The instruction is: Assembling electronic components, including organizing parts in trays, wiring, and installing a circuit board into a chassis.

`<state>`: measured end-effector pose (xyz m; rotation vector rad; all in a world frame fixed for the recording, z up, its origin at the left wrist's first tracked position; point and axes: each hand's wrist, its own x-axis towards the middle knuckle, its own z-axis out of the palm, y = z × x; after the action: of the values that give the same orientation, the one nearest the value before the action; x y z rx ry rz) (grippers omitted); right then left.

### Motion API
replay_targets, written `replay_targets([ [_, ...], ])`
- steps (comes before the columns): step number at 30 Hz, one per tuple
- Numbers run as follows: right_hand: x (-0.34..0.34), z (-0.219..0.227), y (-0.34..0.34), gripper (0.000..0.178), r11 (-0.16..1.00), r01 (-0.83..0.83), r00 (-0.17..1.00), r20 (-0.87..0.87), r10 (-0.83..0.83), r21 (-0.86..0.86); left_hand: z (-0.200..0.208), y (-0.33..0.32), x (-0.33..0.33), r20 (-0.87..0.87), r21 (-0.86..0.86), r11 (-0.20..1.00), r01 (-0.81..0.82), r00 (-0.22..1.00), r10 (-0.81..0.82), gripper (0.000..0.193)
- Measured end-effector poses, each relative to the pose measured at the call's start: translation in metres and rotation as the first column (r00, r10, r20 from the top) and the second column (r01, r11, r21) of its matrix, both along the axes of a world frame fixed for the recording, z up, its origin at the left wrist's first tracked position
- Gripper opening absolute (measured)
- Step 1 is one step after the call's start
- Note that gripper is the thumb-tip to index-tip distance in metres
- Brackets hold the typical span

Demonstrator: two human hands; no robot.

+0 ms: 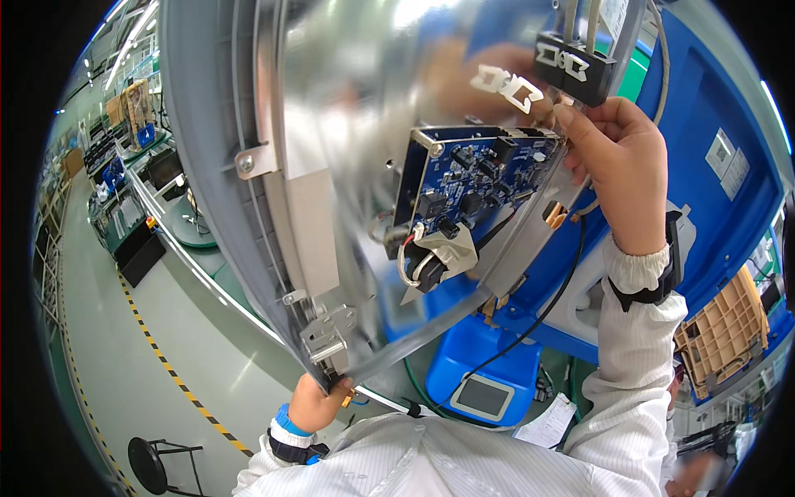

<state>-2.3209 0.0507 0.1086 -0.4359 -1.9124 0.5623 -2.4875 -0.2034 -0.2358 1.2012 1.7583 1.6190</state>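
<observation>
A large grey housing with a shiny metal inner plate (348, 108) stands tilted in front of me. Its lower left corner, beside a metal hinge bracket (330, 333), is gripped by my left hand (315, 406). A blue circuit board (489, 174) is mounted on the plate, with a black part and wires at its lower end. My right hand (623, 161) is at the board's upper right, thumb and fingertips pinched just below a black block (571, 70) with white clips. What lies between those fingertips is too small to make out. The plate mirrors the block and hand.
Below the housing sits a blue device (484, 373) with a small screen, and a black cable (555, 302) runs above it. A big blue shell (704, 124) rises at the right, near a tan tray (725, 331). A black stool (149, 465) stands lower left. Another person's blurred hand (696, 476) shows lower right.
</observation>
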Motion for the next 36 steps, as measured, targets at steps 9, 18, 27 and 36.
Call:
replay_targets([
  [9, -0.002, 0.002, -0.001, 0.027, 1.000, 0.007, 1.000, -0.011, -0.007, -0.014, 0.002, -0.004, 0.002, 0.080, -0.027, 0.999, -0.023, 0.996, 0.025, 0.010],
  [18, -0.003, -0.003, 0.013, 0.032, 0.975, -0.178, 0.979, -0.128, 0.161, -0.137, -0.004, 0.000, 0.003, 0.174, 0.009, 1.000, -0.019, 0.985, 0.017, 0.006],
  [27, 0.001, 0.002, 0.015, 0.029, 0.966, -0.210, 0.977, -0.081, 0.199, -0.153, -0.010, -0.001, 0.003, 0.187, 0.004, 1.000, -0.031, 0.982, 0.030, 0.008],
  [36, 0.001, 0.000, 0.010, 0.028, 0.978, -0.181, 0.983, -0.030, 0.179, -0.101, -0.009, -0.001, 0.007, 0.308, 0.058, 0.998, -0.034, 0.951, 0.015, 0.014],
])
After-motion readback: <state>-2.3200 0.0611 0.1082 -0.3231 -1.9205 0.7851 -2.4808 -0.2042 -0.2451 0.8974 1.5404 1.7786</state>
